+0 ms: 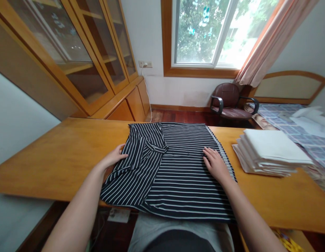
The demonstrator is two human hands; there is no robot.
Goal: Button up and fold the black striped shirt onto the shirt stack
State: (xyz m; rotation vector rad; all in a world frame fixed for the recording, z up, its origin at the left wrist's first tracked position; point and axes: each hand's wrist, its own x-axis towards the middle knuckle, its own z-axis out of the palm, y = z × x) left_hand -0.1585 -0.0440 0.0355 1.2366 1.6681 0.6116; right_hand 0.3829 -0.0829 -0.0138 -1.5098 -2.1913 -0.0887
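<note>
Curling at the left edge of the striped shirt [185, 182], my left hand [116, 156] is half closed, grip unclear; my right hand [215, 163] rests flat on it, holding nothing. Between them, it lies lengthwise across the table [65, 150].
</note>
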